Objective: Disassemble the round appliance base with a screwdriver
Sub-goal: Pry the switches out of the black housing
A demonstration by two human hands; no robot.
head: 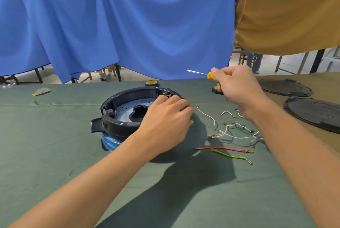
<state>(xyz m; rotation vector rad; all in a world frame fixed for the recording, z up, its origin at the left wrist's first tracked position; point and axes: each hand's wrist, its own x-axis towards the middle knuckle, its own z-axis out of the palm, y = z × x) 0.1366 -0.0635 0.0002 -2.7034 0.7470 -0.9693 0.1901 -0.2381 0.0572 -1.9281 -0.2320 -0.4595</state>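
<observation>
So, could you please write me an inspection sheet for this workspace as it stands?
Surface: green cloth-covered table, wrinkled at left.
Job's things: round black plastic appliance base, open on top, sitting on a blue object; yellow-handled screwdriver raised off the base.
Clutter: two black tape rolls with yellow cores; two dark round lids at right; grey scrap far left.
Grippers: left hand holds the base's right rim; right hand grips the screwdriver.
Cables: white wires, red wire and yellow-green wire lie loose right of the base.
Surroundings: blue curtain, tan cloth.
</observation>
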